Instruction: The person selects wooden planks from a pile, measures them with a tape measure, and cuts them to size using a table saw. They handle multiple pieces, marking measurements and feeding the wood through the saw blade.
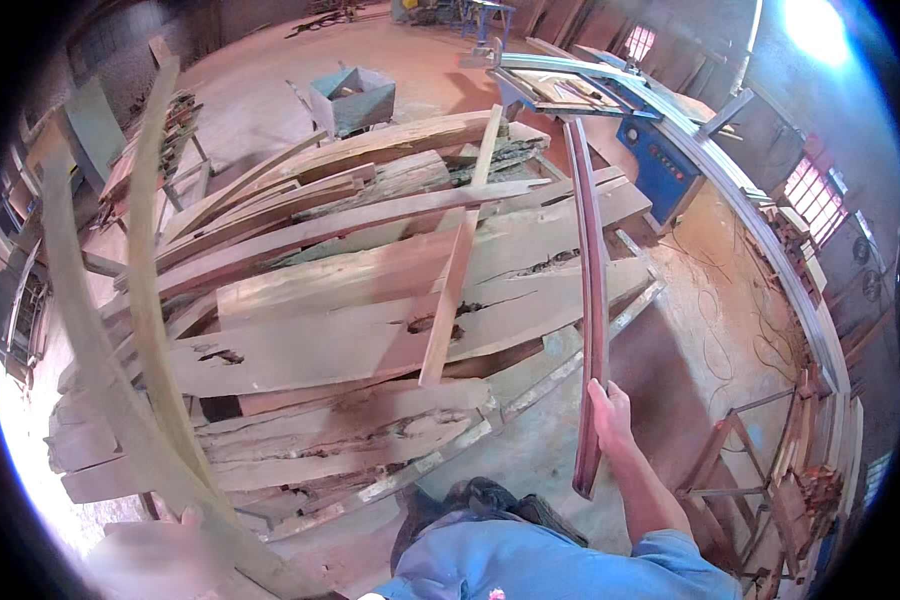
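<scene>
Risk lies in the long reddish plank (pixel 592 300), clamped near its end by the right hand (pixel 610 410), swinging into the stacked boards (pixel 370 300), while the blurred left hand (pixel 160 555) has a grip I cannot tell.

A big heap of rough planks (pixel 370 310) fills the middle, the boards lying crosswise and split in places, with one narrow slat (pixel 457 270) laid slantwise on top. Behind the heap stands a grey-green hopper box (pixel 353 97). To the right, a blue machine (pixel 660 165) with a flat saw table (pixel 560 88) stands on the dusty concrete floor (pixel 710 320). A rusty metal frame (pixel 740 450) stands at the lower right, beside stacked offcuts (pixel 805 495).
</scene>
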Demonstrator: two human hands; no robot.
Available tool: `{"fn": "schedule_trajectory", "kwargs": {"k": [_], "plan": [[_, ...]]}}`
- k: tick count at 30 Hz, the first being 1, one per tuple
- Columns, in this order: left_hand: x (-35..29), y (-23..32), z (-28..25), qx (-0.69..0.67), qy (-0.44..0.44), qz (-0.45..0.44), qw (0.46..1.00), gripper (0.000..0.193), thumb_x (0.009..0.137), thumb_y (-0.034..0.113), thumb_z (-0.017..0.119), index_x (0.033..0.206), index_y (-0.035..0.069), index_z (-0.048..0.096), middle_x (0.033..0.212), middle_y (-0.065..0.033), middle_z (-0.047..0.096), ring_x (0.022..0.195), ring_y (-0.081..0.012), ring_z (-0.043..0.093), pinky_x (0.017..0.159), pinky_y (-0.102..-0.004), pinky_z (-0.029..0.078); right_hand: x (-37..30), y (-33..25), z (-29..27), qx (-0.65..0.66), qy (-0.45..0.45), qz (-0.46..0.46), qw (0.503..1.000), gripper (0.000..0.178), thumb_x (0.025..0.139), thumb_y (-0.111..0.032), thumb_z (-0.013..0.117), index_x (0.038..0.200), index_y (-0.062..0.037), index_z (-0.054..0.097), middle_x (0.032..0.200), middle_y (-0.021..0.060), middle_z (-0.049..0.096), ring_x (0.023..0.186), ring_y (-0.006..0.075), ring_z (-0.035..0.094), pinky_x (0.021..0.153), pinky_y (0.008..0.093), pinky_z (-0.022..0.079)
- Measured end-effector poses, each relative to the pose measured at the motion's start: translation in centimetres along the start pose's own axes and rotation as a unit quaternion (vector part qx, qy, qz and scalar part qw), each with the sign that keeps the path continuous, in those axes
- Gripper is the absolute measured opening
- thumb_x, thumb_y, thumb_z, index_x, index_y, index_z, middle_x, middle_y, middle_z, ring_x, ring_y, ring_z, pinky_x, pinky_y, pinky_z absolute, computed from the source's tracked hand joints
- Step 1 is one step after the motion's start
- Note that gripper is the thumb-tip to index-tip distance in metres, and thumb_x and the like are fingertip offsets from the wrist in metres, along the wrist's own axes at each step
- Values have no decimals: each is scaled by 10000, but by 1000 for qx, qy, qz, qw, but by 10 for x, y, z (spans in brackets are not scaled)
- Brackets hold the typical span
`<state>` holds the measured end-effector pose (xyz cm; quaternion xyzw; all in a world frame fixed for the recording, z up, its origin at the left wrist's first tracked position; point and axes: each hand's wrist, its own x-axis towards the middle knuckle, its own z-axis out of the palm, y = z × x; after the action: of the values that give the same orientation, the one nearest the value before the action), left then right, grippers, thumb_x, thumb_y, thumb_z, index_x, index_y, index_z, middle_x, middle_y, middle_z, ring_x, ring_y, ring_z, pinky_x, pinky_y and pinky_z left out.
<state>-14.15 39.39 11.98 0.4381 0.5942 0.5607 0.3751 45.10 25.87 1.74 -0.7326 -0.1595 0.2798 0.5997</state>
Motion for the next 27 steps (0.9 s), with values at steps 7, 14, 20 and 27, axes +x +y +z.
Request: {"fn": "schedule_trajectory", "kwargs": {"k": [7,14,20,27], "plan": [[34,-5,148,-56,-179,-53,981,803,691,171,692,1415,-39,414,1228,-124,592,1022,-201,612,883,-308,497,37,5,-40,-19,8,15,1000,213,967,-228,627,942,-20,665,758,-29,588,689,56,512,598,255,418],[-29,19,369,3,-295,-94,951,755,696,123,698,1390,-41,451,1124,-63,632,936,-122,598,811,-261,489,110,15,-137,-62,3,29,998,236,937,-223,649,962,10,676,778,11,633,696,80,542,623,287,461],[-70,49,537,12,-359,-112,927,715,719,90,689,1395,-22,485,1104,-44,634,909,-104,588,789,-247,478,148,15,-220,-90,15,51,994,265,906,-231,663,951,30,672,776,41,648,709,106,566,641,309,477],[-82,54,661,-13,-393,-114,912,695,755,2,692,1412,-26,467,1143,-87,650,928,-140,635,840,-261,499,162,33,-273,-121,42,74,989,289,900,-231,670,996,41,679,831,52,684,764,108,605,697,300,503]]}}
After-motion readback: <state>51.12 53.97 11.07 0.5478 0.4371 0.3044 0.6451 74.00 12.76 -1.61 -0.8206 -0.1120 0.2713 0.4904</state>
